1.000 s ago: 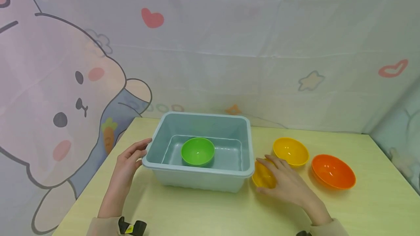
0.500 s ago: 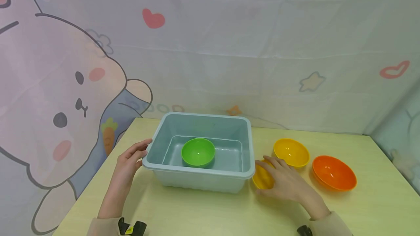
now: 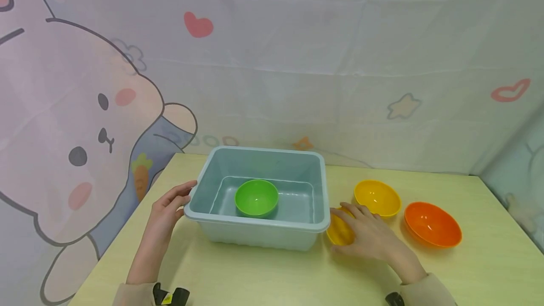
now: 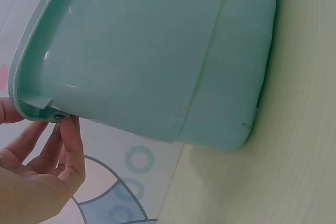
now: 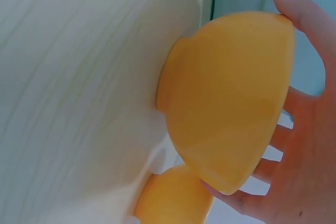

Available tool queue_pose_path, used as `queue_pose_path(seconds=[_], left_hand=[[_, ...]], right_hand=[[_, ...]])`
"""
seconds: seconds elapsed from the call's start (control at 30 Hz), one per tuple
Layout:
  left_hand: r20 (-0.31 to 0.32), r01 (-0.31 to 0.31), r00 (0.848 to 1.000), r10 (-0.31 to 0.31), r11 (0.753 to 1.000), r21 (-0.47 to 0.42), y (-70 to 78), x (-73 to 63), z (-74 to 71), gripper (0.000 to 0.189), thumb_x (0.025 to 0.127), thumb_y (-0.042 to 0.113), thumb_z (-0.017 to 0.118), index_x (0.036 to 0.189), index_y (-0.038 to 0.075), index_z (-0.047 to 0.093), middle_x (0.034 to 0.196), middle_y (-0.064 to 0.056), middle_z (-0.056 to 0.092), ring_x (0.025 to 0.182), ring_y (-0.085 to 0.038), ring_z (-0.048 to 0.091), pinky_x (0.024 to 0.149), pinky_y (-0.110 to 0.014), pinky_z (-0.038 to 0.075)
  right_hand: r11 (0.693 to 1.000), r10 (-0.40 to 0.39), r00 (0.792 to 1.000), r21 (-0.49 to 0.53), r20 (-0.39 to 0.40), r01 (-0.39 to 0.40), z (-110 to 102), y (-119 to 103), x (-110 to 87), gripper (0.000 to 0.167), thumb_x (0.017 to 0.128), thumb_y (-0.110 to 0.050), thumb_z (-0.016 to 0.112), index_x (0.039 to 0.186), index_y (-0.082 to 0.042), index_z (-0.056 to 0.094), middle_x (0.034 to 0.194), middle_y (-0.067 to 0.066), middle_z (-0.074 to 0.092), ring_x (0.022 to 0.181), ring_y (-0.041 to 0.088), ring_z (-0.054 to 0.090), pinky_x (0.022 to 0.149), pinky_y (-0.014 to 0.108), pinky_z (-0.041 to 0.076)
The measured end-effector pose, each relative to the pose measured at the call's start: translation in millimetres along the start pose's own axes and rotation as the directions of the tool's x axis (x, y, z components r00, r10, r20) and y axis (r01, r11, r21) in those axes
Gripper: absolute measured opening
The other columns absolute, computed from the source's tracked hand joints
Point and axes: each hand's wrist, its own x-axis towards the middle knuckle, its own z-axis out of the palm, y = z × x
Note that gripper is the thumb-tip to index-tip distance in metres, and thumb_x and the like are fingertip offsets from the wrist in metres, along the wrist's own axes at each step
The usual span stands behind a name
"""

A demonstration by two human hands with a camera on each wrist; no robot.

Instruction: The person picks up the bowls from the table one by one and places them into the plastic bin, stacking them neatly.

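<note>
My left hand [image 3: 165,209] grips the left rim of a pale blue-green plastic tub [image 3: 259,233]. In the left wrist view, its fingertips [image 4: 71,129] curl under the rim's corner. A green bowl [image 3: 256,197] sits upright inside the tub. My right hand [image 3: 369,235] spans a yellow bowl [image 3: 338,231] close to the tub's right side, and the hand hides part of it. Seen from the right wrist, thumb and fingers hold opposite sides of this bowl's [image 5: 226,93] rim, its foot at the table surface.
Just behind the right hand stands a second yellow bowl [image 3: 377,197]. An orange bowl [image 3: 431,224] is farther right on the pale wooden table [image 3: 255,277]. A printed cloth [image 3: 289,84] hangs along the table's back edge.
The right hand has shifted very slightly and now covers a little more of the yellow bowl. The left hand, the tub and the other bowls stay in place.
</note>
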Motion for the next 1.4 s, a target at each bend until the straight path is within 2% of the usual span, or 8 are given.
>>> queue_pose_path(seconds=[0.67,0.83,1.13,1.4], left_hand=[[0.004,-0.017,1.000,0.017,1.000,-0.004,-1.3,-0.7,-0.6,0.040,0.100,0.020,0.048,0.138,0.011,0.052,0.120,0.017,0.055,0.110,0.000,0.052,0.087,-0.018,0.048],[0.003,-0.018,1.000,0.018,1.000,-0.003,-1.3,-1.2,-0.4,0.040,0.100,0.021,0.048,0.138,0.011,0.052,0.120,0.017,0.056,0.110,0.000,0.052,0.087,-0.019,0.048],[0.010,-0.025,1.000,0.025,1.000,0.001,-1.8,-1.4,-0.8,0.040,0.100,0.021,0.048,0.139,0.011,0.051,0.122,0.017,0.055,0.110,0.000,0.052,0.087,-0.018,0.047],[0.006,-0.006,1.000,0.006,1.000,0.008,-1.1,0.3,-1.3,0.040,0.100,0.022,0.048,0.139,0.013,0.051,0.122,0.017,0.054,0.112,0.000,0.050,0.087,-0.017,0.047]], right_hand=[[1.000,0.005,0.999,-0.026,-0.037,-0.006,5.0,-0.4,0.4,0.081,0.071,-0.067,0.069,0.139,-0.026,0.050,0.141,0.011,0.049,0.126,0.039,0.046,0.088,0.065,0.043],[1.000,0.013,0.999,-0.007,-0.047,-0.013,3.6,-1.3,-2.0,0.080,0.071,-0.066,0.070,0.138,-0.026,0.051,0.139,0.011,0.051,0.124,0.039,0.047,0.090,0.068,0.041],[1.000,0.007,0.999,0.017,-0.046,-0.006,2.7,-0.8,-6.0,0.077,0.072,-0.063,0.071,0.137,-0.026,0.052,0.139,0.012,0.051,0.122,0.040,0.048,0.094,0.065,0.042],[1.000,-0.001,0.998,0.006,-0.055,0.001,-0.9,0.1,-7.0,0.079,0.070,-0.065,0.071,0.137,-0.026,0.052,0.139,0.012,0.051,0.119,0.039,0.050,0.087,0.064,0.045]])
